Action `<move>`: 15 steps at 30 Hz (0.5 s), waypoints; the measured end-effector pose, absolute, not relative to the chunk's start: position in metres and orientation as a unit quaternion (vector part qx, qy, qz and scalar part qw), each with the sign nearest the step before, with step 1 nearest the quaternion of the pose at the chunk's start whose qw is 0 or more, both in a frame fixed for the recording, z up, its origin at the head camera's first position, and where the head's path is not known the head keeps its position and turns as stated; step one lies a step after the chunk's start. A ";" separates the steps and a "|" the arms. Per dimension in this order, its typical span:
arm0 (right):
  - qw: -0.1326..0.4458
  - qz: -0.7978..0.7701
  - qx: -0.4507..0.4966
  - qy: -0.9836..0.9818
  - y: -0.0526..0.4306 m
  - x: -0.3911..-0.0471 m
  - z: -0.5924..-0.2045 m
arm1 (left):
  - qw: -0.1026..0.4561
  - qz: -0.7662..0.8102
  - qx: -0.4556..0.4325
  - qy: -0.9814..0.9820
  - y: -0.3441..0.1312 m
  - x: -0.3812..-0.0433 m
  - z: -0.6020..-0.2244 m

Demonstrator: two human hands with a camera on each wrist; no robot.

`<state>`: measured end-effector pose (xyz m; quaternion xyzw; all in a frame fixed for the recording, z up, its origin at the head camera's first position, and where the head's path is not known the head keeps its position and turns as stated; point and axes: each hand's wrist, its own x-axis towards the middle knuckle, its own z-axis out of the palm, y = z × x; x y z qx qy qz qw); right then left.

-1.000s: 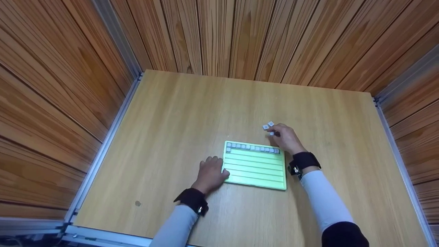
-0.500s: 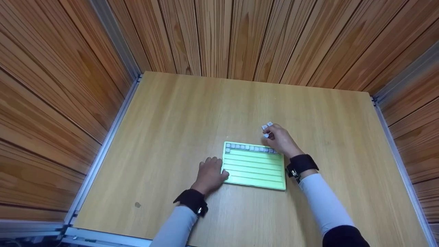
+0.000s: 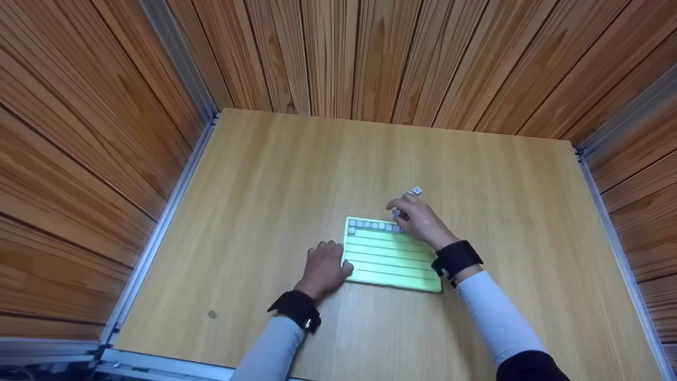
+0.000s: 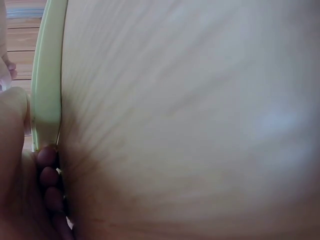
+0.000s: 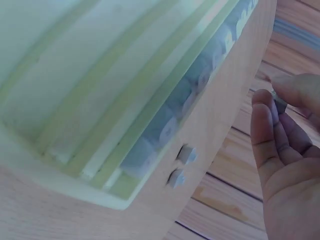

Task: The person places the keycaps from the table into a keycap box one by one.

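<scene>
A light green tray (image 3: 392, 260) with ridged rows lies flat on the table. Small white keycaps (image 3: 367, 225) fill part of its far row, and one more sits in the row below at the left. My left hand (image 3: 323, 270) holds the tray's left edge, thumb over the rim and fingers along the side. Over the tray's far edge, my right hand (image 3: 421, 221) pinches a keycap (image 5: 280, 103) between thumb and fingertips, and hides the right part of the filled row in the head view. Two loose keycaps (image 5: 187, 154) lie just beyond the tray.
Wood-plank walls (image 3: 333, 58) rise behind the table (image 3: 275, 174) and on both sides, with metal rails along the table's edges. A small dark spot (image 3: 212, 314) marks the tabletop at the front left.
My right hand has moved left and toward me with the pinched keycap, from beside the loose keycaps to over the tray's far edge. The left hand and tray stay put.
</scene>
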<state>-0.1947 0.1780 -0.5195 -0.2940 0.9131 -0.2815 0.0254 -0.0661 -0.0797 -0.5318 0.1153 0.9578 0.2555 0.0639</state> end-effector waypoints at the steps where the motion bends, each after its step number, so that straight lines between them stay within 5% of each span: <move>1: 0.021 -0.277 -0.303 0.912 0.177 -0.194 -0.519 | 0.059 0.244 0.108 0.962 -0.077 -0.071 -0.552; 3: 0.013 -0.269 -0.317 0.909 0.174 -0.192 -0.519 | 0.050 0.226 0.085 0.969 -0.071 -0.079 -0.583; 15: 0.060 -0.255 -0.312 0.913 0.159 -0.183 -0.518 | 0.064 0.222 0.085 0.969 -0.073 -0.083 -0.586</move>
